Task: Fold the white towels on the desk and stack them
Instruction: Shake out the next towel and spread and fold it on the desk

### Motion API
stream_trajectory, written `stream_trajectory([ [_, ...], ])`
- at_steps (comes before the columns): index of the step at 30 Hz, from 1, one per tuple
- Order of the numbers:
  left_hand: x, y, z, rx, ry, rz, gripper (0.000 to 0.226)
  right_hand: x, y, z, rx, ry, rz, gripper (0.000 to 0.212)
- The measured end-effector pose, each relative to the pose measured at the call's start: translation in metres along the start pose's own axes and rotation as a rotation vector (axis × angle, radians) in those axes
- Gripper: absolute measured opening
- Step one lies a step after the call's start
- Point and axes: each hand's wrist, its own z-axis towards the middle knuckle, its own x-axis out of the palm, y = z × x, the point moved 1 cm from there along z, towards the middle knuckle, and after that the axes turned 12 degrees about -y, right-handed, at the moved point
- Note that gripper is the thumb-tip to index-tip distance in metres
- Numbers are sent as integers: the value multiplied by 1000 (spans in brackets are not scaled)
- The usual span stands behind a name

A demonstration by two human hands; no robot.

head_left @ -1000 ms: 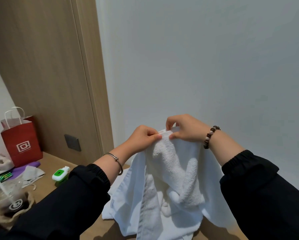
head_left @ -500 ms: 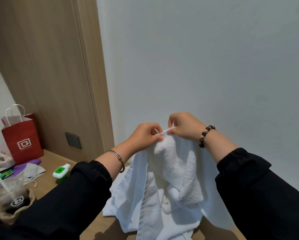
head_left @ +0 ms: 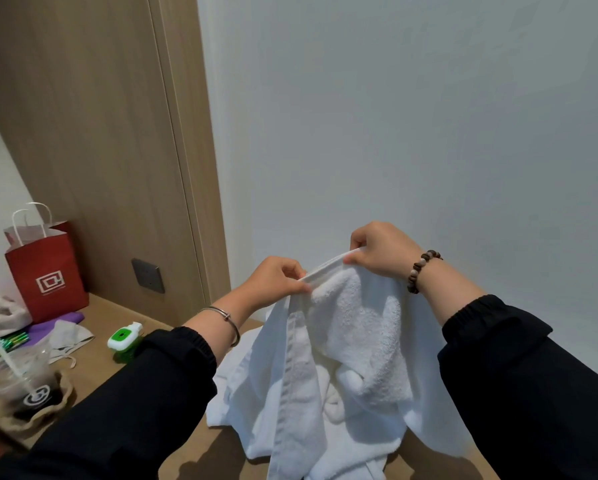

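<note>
A white towel [head_left: 353, 341] hangs in the air in front of the wall, held by its top hem. My left hand [head_left: 276, 277] pinches the hem's left end, and my right hand [head_left: 382, 251] pinches it a little higher to the right. A short stretch of hem runs taut between them. The towel drapes down in loose folds onto a heap of more white towels [head_left: 353, 459] lying on the wooden desk [head_left: 96, 362].
On the desk's left side stand a red paper bag [head_left: 44, 275], a green and white bottle [head_left: 124, 337], a plastic cup with a straw [head_left: 17, 382], purple items and crumpled cloth. A wall socket [head_left: 148, 276] sits on the wood panel behind. The white wall is close behind the towel.
My hands have moved apart along the top hem, my right hand going up and right. The hem between them has stretched out straight.
</note>
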Motion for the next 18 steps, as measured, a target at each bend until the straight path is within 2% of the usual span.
stream_trajectory([
  [3,1,-6,0,20,57,14,22,2,-2,1,4,-67,-57,27],
  [6,3,-9,-3,-74,368,-257,20,2,-2,1,6,-132,-41,25],
  [8,4,-6,-6,-109,421,-337,15,1,0,1,3,-155,14,25],
  [12,11,11,-7,-27,168,-24,21,-1,0,0,-16,-117,83,27],
  [18,16,15,-2,34,-108,81,18,0,-12,3,19,-142,-96,27],
])
